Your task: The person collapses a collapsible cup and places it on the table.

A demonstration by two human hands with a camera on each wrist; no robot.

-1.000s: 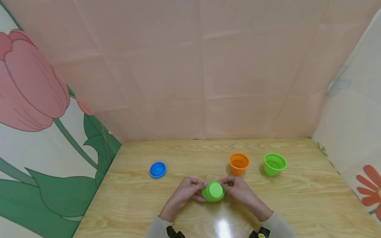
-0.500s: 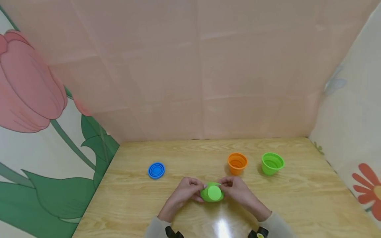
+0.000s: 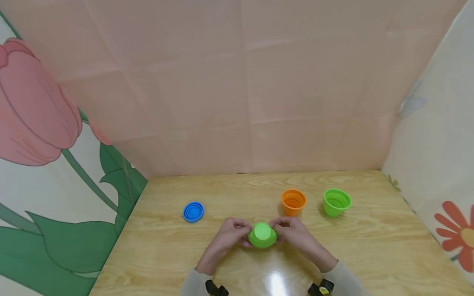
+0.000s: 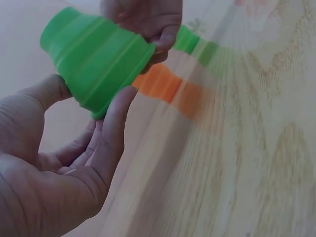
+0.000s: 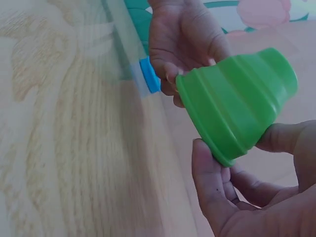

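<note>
A green collapsible cup (image 3: 262, 236) is held upside down between both hands, its base facing up. My left hand (image 3: 231, 234) pinches its left side, thumb on the ribbed wall and fingers at the rim. On the opposite side my right hand (image 3: 292, 233) pinches it the same way. The wrist views show the stepped wall of the green cup (image 4: 96, 59) drawn out into a cone, clear of the wooden table. In the right wrist view, the thumb of the right hand (image 5: 261, 187) presses the wall near the rim.
An orange collapsible cup (image 3: 293, 202) stands upright behind the right hand. Farther right is another green cup (image 3: 336, 203), also upright. A flattened blue cup (image 3: 193, 212) lies at the left on the wooden table (image 3: 155, 246). A pink sheet (image 3: 244, 90) hangs behind.
The held green cup has tipped slightly, its base now pointing more away from me. Both hands keep their grip. The whole head view has shifted slightly.
</note>
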